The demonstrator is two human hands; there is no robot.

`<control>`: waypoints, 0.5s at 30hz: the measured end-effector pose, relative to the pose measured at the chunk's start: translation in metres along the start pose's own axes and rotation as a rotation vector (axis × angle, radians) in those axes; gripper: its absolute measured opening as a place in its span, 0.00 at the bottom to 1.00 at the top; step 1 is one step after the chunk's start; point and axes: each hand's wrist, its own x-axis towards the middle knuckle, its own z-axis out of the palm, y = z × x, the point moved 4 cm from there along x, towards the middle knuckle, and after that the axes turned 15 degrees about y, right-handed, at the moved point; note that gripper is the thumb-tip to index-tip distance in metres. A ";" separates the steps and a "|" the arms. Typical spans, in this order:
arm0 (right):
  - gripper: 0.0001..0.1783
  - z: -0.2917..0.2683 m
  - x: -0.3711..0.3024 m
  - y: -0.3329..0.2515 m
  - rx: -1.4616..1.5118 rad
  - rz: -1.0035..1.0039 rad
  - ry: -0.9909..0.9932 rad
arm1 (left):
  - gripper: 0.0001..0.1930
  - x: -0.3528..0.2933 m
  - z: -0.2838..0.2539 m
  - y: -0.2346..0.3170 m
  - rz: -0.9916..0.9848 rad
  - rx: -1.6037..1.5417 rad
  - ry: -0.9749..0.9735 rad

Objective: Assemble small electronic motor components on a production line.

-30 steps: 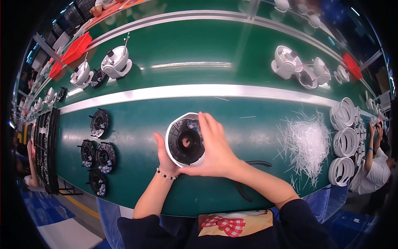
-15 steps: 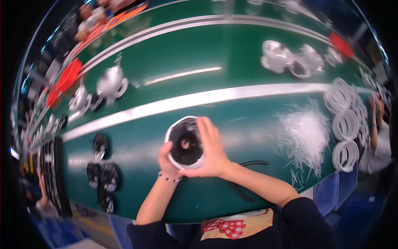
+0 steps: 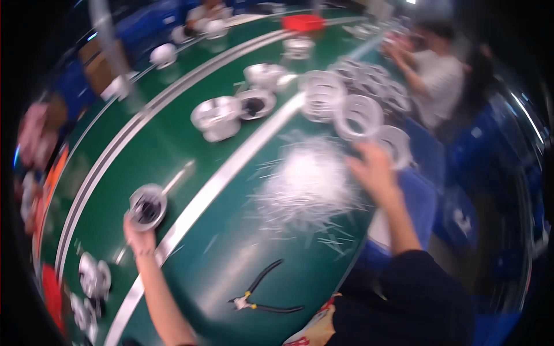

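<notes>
My left hand (image 3: 139, 235) is closed on a round white housing (image 3: 135, 199) with a black part (image 3: 149, 211) inside its opening. It is over the green surface just beyond the white strip, at the left. My right hand (image 3: 375, 172) reaches out at the right with thumb and fingers apart, close to the nearest of several white rings (image 3: 395, 144). Motion blur hides whether the fingertips touch that ring. Left of this hand lies a heap of thin white strips (image 3: 311, 179). Cutting pliers (image 3: 245, 300) with black handles rest spread open on the near table.
More white rings (image 3: 359, 115) lie in stacks at the far right. White housings (image 3: 216, 117) stand beyond the white strip (image 3: 208, 202), others at the lower left. A red tray (image 3: 303, 23) is at the back. Another person (image 3: 435, 81) sits at the far right, beside blue bins (image 3: 418, 202).
The view has swung to the right. My hands have parted: the left has carried the housing over the far side of the white strip, and the right has let go and reached to the rings.
</notes>
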 end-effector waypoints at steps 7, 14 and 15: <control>0.10 -0.022 -0.028 0.096 -0.358 0.062 -0.149 | 0.19 -0.012 -0.016 0.046 0.518 0.867 0.527; 0.11 -0.006 -0.031 0.128 -0.312 0.035 -0.122 | 0.07 -0.102 -0.078 0.149 1.038 0.764 0.720; 0.12 -0.004 -0.029 0.135 -0.291 0.026 -0.126 | 0.07 -0.111 -0.095 0.158 1.082 0.743 0.773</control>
